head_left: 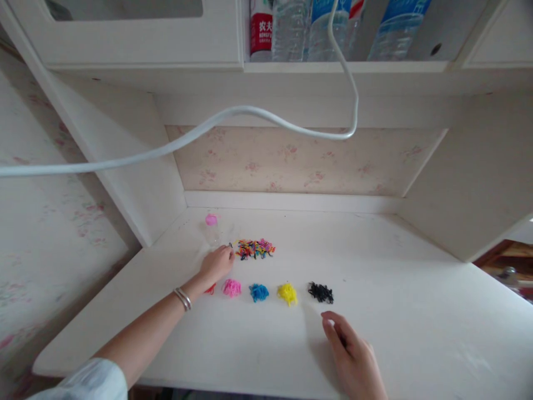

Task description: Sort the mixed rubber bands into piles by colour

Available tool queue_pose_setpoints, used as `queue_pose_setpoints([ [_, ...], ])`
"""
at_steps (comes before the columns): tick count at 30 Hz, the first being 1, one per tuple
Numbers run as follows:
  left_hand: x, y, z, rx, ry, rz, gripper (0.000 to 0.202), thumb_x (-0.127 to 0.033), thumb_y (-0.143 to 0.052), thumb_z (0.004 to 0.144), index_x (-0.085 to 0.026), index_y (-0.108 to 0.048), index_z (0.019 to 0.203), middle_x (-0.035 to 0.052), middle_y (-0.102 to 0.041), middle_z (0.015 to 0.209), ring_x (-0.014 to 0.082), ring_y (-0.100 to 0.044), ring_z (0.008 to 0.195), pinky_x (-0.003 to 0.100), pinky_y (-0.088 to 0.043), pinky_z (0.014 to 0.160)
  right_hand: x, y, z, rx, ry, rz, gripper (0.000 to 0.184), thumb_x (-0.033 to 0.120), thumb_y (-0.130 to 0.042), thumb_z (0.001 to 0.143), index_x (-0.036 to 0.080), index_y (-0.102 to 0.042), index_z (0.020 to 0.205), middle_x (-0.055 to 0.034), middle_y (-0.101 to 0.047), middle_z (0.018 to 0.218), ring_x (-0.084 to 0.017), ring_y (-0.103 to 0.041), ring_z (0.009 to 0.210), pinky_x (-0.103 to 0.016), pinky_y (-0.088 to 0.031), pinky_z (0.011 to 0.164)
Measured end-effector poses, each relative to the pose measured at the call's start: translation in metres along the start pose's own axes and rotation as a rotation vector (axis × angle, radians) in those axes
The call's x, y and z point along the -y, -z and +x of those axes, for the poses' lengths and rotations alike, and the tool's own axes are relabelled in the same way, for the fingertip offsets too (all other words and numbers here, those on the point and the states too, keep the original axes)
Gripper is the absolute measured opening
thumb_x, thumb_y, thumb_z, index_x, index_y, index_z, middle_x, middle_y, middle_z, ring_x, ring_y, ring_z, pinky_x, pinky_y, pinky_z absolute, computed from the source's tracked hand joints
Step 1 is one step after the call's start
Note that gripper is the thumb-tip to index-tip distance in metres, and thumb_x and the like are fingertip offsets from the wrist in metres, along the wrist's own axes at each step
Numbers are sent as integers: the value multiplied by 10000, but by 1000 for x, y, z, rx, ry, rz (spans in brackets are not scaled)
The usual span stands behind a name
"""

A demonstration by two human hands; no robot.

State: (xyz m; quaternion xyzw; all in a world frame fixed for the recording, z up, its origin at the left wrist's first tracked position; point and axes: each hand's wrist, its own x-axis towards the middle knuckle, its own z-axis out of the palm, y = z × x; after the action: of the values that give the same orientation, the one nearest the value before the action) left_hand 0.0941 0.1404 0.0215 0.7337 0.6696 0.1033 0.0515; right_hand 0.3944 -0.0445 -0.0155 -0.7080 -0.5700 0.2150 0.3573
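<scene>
My left hand [217,263] reaches to the left end of a mixed pile of small coloured rubber bands [255,249]. Its fingers are closed, and a black rubber band [230,245] shows at their tips. Below the pile, single-colour heaps lie in a row: red bands [211,289] partly hidden by my left wrist, pink bands [232,288], blue bands [259,292], yellow bands [287,294] and black bands [320,292]. My right hand [352,353] is just below the black heap, fingers curled and thumb against the index finger; whatever they may hold is hidden.
A clear bottle with a pink cap [211,220] lies behind my left hand on the white desk [395,328]. A white cable [250,111] hangs across the upper view. Overhead, a shelf [345,67] holds several plastic bottles [288,30]. Side panels flank the desk.
</scene>
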Motion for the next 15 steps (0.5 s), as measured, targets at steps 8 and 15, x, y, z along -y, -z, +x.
queue_pose_setpoints([
  [8,12,20,2,-55,19,-2,257,-270,-389,885,-184,-628,924,82,-629,1039,198,-607,915,281,-424,783,2,1,0,2,7,6,438,546,-365,861,212,-626,972,42,-485,510,-115,-454,470,-189,-360,484],
  [15,-43,41,-37,-87,-164,-116,318,-343,-355,918,-203,-626,1011,62,-631,1076,179,-575,987,268,-400,868,3,0,0,-4,25,-14,457,551,-365,854,209,-644,969,46,-454,490,-113,-437,455,-191,-352,471],
])
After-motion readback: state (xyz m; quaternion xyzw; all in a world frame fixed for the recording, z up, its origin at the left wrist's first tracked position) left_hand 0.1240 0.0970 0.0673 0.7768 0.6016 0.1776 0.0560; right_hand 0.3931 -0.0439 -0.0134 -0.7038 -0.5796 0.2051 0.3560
